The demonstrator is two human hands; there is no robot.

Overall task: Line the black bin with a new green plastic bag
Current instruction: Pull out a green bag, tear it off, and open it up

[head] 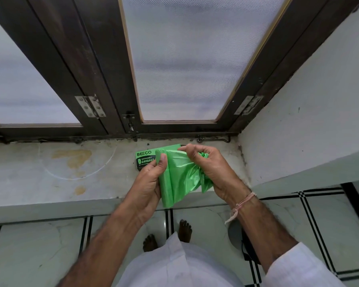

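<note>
Clearly we are at the tearing-off step: our left hand [151, 179] grips the roll of green garbage bags [166, 183] over the window ledge [50, 183], our right hand [207, 166] pinches the loose bag [184, 172]. Next, we likely separate it cleanly. What may be the black bin [236, 235] sits below.

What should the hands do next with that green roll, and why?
Probably pull the right hand away to tear one bag free. The left hand holds the green roll above the ledge, and the right hand's grip bunches a loose bag still joined to the roll. The bag box lies behind.
</note>
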